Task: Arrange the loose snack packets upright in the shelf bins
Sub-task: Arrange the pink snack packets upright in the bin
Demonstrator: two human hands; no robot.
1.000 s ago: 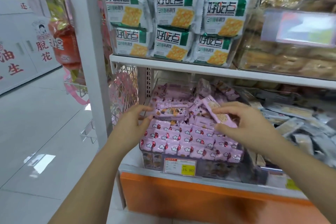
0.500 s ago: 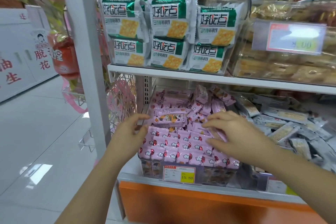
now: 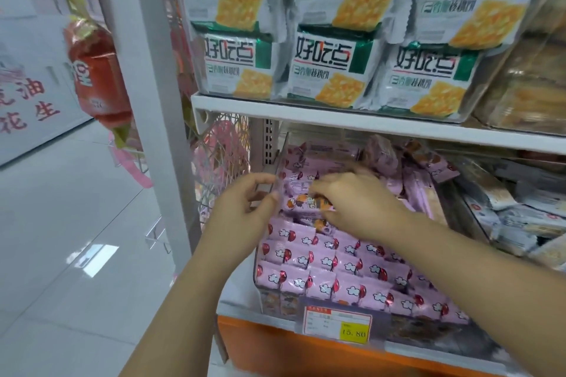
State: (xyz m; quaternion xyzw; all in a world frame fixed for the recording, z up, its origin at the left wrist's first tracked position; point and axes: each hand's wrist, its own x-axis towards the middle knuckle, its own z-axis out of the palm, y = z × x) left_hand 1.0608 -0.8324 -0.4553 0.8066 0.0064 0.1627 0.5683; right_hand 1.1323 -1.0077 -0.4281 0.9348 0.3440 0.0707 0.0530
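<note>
R hand (image 3: 358,205) had fingers curled down round a loose lilac foil snack packet (image 3: 301,202) w/ brown print, which lay flat atop the pile, mid-left in the clear plastic shelf bin (image 3: 280,156). L hand (image 3: 242,211) was half-curled just beside the packet's left end, by the bin's left wall; contact unclear, nothing gripped. At the bin's front, rows of matching lilac packets (image 3: 324,263) stood upright.

packets (image 3: 333,269) in bin (image 3: 428,335); cracker bags (image 3: 330,70) on shelf (image 3: 337,119) above.
</note>
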